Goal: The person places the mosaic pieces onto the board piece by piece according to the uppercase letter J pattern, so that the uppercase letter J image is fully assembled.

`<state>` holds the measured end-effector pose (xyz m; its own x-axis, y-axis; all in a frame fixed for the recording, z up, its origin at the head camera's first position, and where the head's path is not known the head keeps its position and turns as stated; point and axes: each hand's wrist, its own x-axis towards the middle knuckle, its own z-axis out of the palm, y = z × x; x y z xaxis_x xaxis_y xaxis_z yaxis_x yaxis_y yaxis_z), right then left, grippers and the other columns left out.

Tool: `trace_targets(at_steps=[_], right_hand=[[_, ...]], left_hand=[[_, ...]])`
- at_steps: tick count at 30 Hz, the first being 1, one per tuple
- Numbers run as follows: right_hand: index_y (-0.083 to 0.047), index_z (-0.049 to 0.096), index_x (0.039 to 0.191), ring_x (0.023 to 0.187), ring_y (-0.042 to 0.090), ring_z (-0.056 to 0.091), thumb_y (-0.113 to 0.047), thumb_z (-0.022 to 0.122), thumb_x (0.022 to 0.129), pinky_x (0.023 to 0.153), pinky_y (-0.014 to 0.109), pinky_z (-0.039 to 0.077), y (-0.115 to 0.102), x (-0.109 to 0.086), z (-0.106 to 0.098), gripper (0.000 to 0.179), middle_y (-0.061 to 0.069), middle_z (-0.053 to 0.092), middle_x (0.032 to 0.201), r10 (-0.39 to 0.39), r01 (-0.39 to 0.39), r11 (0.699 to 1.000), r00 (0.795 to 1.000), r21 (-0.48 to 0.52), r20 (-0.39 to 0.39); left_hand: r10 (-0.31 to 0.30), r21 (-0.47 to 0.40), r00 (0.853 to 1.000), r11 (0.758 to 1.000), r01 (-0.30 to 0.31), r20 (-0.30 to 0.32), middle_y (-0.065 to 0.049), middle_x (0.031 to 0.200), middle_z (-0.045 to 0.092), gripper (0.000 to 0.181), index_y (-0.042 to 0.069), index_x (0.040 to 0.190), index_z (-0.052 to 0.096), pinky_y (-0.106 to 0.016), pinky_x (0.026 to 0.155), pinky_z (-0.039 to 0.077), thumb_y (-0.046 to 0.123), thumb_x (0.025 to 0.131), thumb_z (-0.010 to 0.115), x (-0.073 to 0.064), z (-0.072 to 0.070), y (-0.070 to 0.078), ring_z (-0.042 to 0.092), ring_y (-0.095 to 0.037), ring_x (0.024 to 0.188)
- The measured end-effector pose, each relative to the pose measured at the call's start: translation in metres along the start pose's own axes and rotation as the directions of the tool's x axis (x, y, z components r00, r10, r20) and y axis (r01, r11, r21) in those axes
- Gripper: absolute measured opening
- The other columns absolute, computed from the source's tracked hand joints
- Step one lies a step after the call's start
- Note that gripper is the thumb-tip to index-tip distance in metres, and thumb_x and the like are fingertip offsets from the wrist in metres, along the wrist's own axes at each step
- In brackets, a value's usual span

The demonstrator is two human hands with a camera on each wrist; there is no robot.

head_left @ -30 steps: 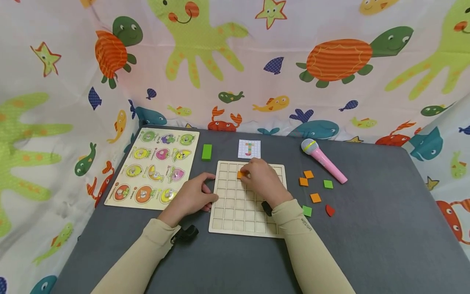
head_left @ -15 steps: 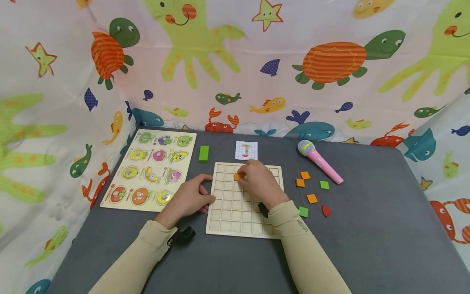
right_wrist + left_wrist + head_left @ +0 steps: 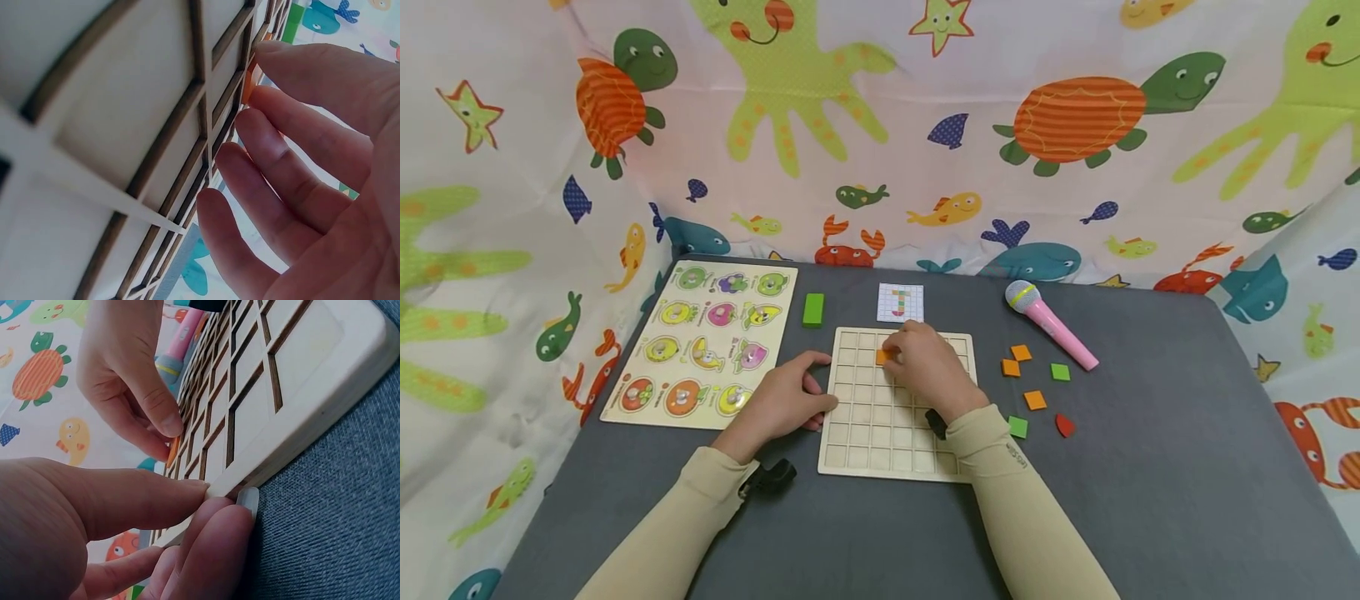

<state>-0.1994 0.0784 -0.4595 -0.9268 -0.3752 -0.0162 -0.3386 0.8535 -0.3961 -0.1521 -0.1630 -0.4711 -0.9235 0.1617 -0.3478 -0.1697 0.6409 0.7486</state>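
Note:
A wooden grid board (image 3: pixel 857 433) lies on the grey tabletop, its cells framed by raised strips. My left hand (image 3: pixel 778 407) holds the board's left edge; in the left wrist view the thumb (image 3: pixel 150 497) lies on the rim and the fingers curl beside it. Over the board's upper part, my right hand (image 3: pixel 928 367) pinches an orange square tile (image 3: pixel 882 357) between thumb and index finger. From the right wrist, that tile (image 3: pixel 250 81) shows edge-on at the grid, partly covered by the fingertips. Whether it sits fully in a cell, I cannot tell.
Behind the board lies a small pattern card (image 3: pixel 900 302), with a green block (image 3: pixel 813 310) to its left. A fruit puzzle board (image 3: pixel 700 346) occupies the left. On the right are a pink toy microphone (image 3: pixel 1051 323), loose orange tiles (image 3: pixel 1034 401), green tiles (image 3: pixel 1060 372) and a red piece (image 3: pixel 1065 425).
The head view has shifted slightly, carrying the whole scene a little left. Both hands keep their places on the board, and the orange tile stays at the same spot.

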Motion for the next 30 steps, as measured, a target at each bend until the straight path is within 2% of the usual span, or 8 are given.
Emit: trace_targets(at_steps=[7,12,15,20,24,30], right_hand=[[-0.009,0.082,0.119,0.104,0.025,0.066,-0.019,0.077,0.099,0.095,0.041,0.062,-0.001,-0.003,-0.01,0.023,0.008,0.074,0.112,-0.014,0.014,1.0,1.0,0.017,-0.017],[-0.007,0.08,0.124,0.112,0.028,0.066,-0.024,0.075,0.101,0.098,0.046,0.06,0.007,-0.024,-0.029,0.029,0.009,0.072,0.117,0.021,-0.017,0.996,0.999,0.091,-0.037],[-0.006,0.079,0.126,0.115,0.03,0.065,-0.027,0.076,0.102,0.1,0.05,0.059,0.023,-0.045,-0.04,0.032,0.01,0.072,0.117,0.051,-0.047,0.995,0.998,0.084,-0.046],[-0.005,0.078,0.126,0.118,0.034,0.066,-0.024,0.079,0.1,0.104,0.055,0.058,0.064,-0.083,-0.05,0.033,0.014,0.072,0.121,0.119,-0.117,0.992,0.99,0.037,-0.073],[-0.005,0.079,0.123,0.114,0.034,0.067,-0.023,0.082,0.097,0.101,0.056,0.059,0.096,-0.111,-0.055,0.032,0.014,0.072,0.119,0.182,-0.18,0.983,0.979,0.031,-0.088],[-0.006,0.079,0.121,0.111,0.035,0.068,-0.024,0.085,0.094,0.101,0.06,0.058,0.127,-0.136,-0.066,0.033,0.014,0.075,0.117,0.269,-0.268,0.963,0.96,0.031,-0.079]], left_hand=[[0.017,-0.042,1.0,0.999,-0.017,0.009,-0.01,0.098,0.068,0.067,0.017,0.154,0.054,-0.031,0.064,0.065,0.018,0.094,0.083,0.0,-0.003,0.0,0.074,-0.017,0.065],[0.027,-0.064,1.0,0.998,-0.026,0.011,-0.01,0.098,0.069,0.066,0.016,0.155,0.055,-0.031,0.064,0.066,0.017,0.095,0.083,-0.001,-0.002,0.002,0.073,-0.017,0.065],[0.02,-0.061,1.0,0.998,-0.019,0.015,-0.011,0.098,0.069,0.067,0.016,0.155,0.054,-0.031,0.064,0.066,0.019,0.095,0.083,-0.002,-0.002,0.001,0.074,-0.018,0.066],[-0.004,-0.07,1.0,0.998,0.004,0.001,-0.011,0.099,0.068,0.067,0.017,0.154,0.054,-0.032,0.065,0.066,0.02,0.094,0.084,-0.001,-0.002,-0.001,0.074,-0.019,0.067],[-0.014,-0.077,1.0,0.997,0.015,0.006,-0.012,0.1,0.068,0.068,0.018,0.154,0.054,-0.033,0.065,0.067,0.021,0.094,0.085,-0.001,-0.001,-0.004,0.075,-0.019,0.067],[-0.013,-0.083,1.0,0.996,0.014,0.019,-0.012,0.1,0.068,0.068,0.019,0.154,0.054,-0.033,0.066,0.067,0.021,0.093,0.085,0.0,0.002,-0.002,0.075,-0.02,0.068]])
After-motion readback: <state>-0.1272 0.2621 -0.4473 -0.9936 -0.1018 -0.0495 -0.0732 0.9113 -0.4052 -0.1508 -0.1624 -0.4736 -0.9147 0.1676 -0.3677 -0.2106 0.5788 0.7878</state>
